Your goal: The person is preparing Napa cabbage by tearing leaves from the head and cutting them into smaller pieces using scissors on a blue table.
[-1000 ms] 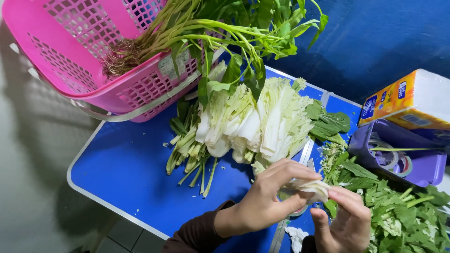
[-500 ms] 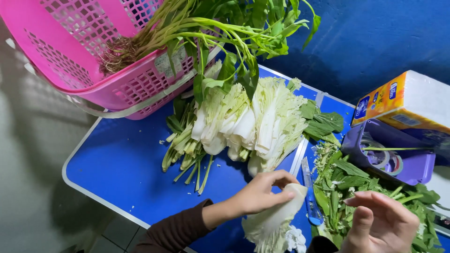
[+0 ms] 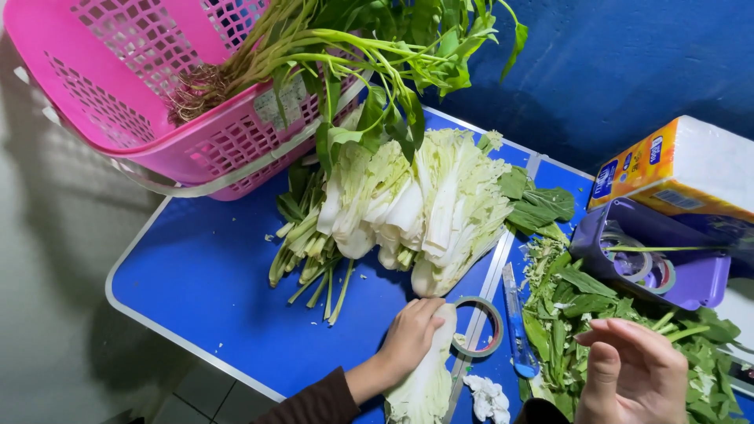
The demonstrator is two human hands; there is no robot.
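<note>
Your blue table (image 3: pixel 204 290) runs out close to you on the near left, its pale rim slanting from the pink basket (image 3: pixel 118 102) down towards your sleeve; the open room is the bare blue stretch left of your left hand (image 3: pixel 410 339), between that rim and the cut stalks (image 3: pixel 306 255); everywhere right of the table's centre seam is crowded.

Your left hand lies palm down on the cabbage piece (image 3: pixel 424 385), fingers together and curled over its upper end, pressing it to the table; the piece runs from under your fingers down to the bottom edge of the view, beside the seam.

Just right of your fingertips sits a roll of tape (image 3: pixel 477 326); beyond it a blue-handled cutter (image 3: pixel 518 334) lies along the seam; a white crumpled scrap (image 3: pixel 487 396) rests near the cabbage's lower end.

Your right hand (image 3: pixel 632 377) hovers above the loose green leaves (image 3: pixel 597 314), fingers loosely bent and holding nothing, well apart from the cabbage piece.

Above your left hand, the halved cabbages (image 3: pixel 424 204) fill the table's middle; a purple tray (image 3: pixel 652 259) and a tissue pack (image 3: pixel 675 169) hem the far right.
</note>
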